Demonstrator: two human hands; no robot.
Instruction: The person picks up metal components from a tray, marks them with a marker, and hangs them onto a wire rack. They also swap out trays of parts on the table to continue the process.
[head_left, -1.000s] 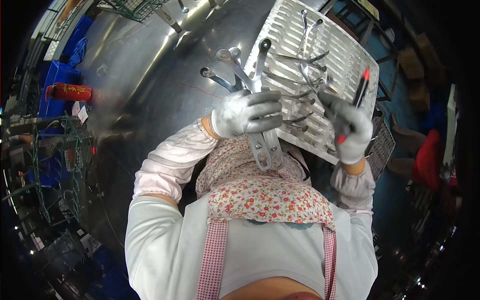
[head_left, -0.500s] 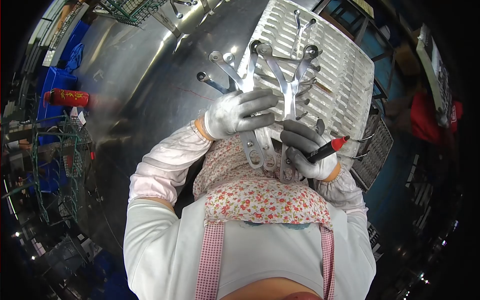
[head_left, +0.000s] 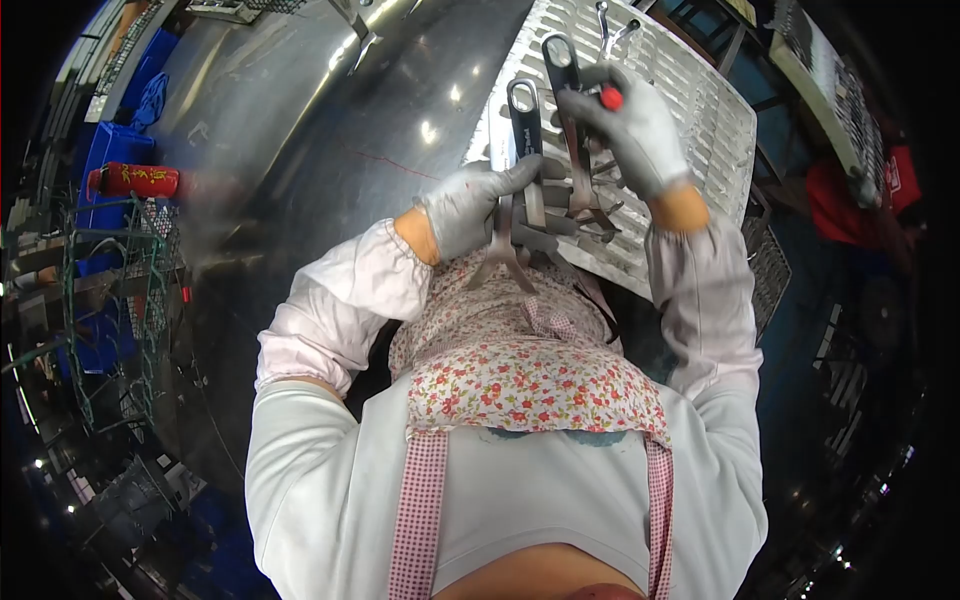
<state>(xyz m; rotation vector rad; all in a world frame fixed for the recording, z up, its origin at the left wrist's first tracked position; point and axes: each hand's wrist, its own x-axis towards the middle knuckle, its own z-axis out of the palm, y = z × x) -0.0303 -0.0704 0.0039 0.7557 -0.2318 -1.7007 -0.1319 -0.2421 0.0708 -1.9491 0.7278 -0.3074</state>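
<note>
My left hand point(head_left: 482, 208), in a grey-white glove, is closed around metal forked parts point(head_left: 525, 130), their slotted ends up and forks down toward the apron. Just to the right, my gloved right hand point(head_left: 635, 125) pinches another forked part point(head_left: 572, 130) near its slotted upper end. A marker with a red cap point(head_left: 611, 98) also sits in the right hand, mostly hidden by the fingers. Under that hand lies a pale slotted tray point(head_left: 700, 130), with a Y-shaped part point(head_left: 616, 32) near its top edge.
A shiny metal table point(head_left: 370, 130) stretches to the left. On its left side lies a red cylinder point(head_left: 138, 181), near blue bins point(head_left: 118, 145) and a green wire rack point(head_left: 115, 300). Another slotted tray point(head_left: 840, 110) and a red item point(head_left: 850, 205) are at the right.
The parts in my left hand have turned over, with slotted ends now up instead of forks. My right hand has moved up over the tray, its part also turned.
</note>
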